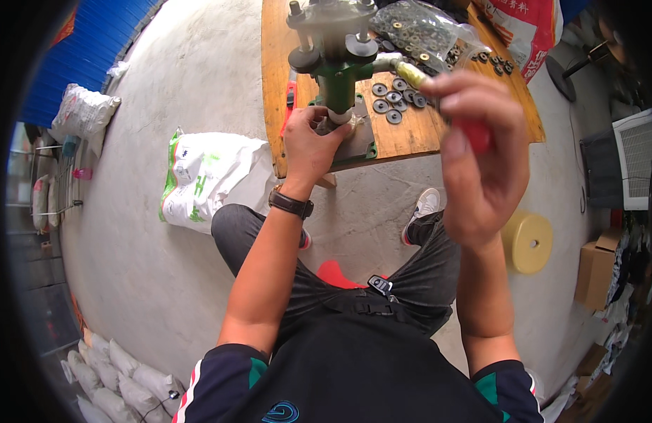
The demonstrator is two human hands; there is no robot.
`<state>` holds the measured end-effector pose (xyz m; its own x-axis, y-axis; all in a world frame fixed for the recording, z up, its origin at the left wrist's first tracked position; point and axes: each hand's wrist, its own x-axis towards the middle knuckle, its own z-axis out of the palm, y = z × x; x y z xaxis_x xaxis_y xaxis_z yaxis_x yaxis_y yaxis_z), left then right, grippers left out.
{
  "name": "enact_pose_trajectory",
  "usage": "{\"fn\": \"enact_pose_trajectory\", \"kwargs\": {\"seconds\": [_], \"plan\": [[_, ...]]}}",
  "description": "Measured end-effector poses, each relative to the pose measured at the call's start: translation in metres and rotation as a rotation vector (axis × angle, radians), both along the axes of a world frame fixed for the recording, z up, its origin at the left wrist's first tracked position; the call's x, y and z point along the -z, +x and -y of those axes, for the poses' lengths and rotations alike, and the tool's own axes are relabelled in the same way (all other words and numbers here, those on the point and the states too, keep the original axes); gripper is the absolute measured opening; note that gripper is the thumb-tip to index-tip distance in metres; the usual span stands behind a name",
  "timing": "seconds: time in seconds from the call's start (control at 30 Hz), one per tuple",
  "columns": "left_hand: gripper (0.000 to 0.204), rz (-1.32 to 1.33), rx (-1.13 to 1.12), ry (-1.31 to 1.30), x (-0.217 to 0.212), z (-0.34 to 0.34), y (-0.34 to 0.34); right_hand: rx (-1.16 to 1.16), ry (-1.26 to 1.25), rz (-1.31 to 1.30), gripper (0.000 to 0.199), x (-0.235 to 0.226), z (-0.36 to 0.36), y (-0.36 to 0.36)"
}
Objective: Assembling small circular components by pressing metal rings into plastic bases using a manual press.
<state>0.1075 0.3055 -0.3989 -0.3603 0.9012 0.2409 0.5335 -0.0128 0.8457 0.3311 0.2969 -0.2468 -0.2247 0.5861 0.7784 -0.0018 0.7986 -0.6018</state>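
A green hand press (336,88) stands on the wooden table, its upper part blurred. Under its pale ram tip, my left hand (310,141) is closed with thumb and fingers around a small part on the press base (359,146); the fingers mostly hide that part. A lever (410,72) with yellowish wrapping runs out from the press to the right. My right hand (484,151) is curled around its end, where a red knob (475,135) shows between the fingers. Several dark round discs with centre holes (394,116) lie beside the press.
A clear plastic bag (428,32) of small metal parts sits on the wooden table (403,144), with loose dark parts (496,63) near it. A red tool (290,99) lies left of the press. On the floor are a white sack (220,176) and a yellow stool (529,243).
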Motion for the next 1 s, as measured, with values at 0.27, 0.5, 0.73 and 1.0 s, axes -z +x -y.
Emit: {"fn": "enact_pose_trajectory", "kwargs": {"seconds": [0.27,0.5,0.73,1.0], "plan": [[0.04,0.777,0.162,-0.189,-0.041,0.09,0.006,0.029,-0.503,-0.001,0.037,-0.091,-0.067,-0.041],[0.049,1.014,0.49,-0.121,-0.079,0.138,0.01,-0.095,-0.322,0.048,0.033,0.04,0.028,0.003],[0.057,0.778,0.515,-0.115,-0.088,0.153,0.006,-0.208,-0.408,0.241,0.044,0.048,0.075,0.001],[0.047,0.452,0.501,0.002,-0.099,0.155,0.006,-0.216,-0.438,0.257,0.048,0.047,0.081,0.001]]}}
